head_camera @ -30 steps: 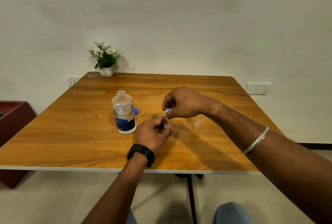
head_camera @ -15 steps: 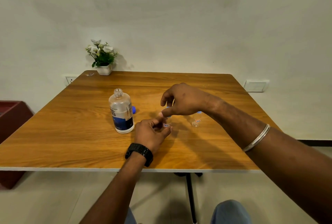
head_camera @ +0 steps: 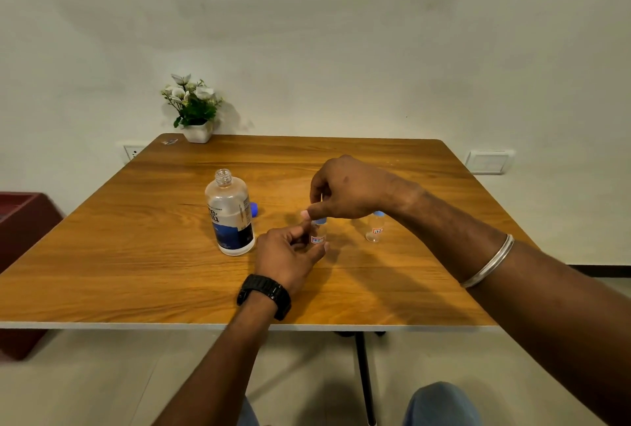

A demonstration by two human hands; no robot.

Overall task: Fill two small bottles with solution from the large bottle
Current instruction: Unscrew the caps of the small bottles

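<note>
The large clear bottle [head_camera: 230, 217] with a dark blue label stands uncapped on the wooden table [head_camera: 136, 255], its blue cap [head_camera: 253, 209] lying just behind it. My left hand [head_camera: 288, 255] holds a small clear bottle [head_camera: 317, 234] upright on the table, fingers curled round its body. My right hand [head_camera: 345, 188] hovers over it and pinches its blue cap [head_camera: 320, 220] between thumb and fingers. A second small bottle [head_camera: 375, 229] with a blue cap stands to the right, partly hidden behind my right wrist.
A small white pot of flowers [head_camera: 194, 111] sits at the table's far left corner, with a tiny object [head_camera: 169, 141] beside it. A dark red box [head_camera: 20, 221] stands on the floor at the left. My knee [head_camera: 440, 405] shows below the table's front edge.
The view has tilted slightly. My right hand stays over the small bottle's cap, its fingers shifting on it; my left hand keeps holding the bottle in the same spot.
</note>
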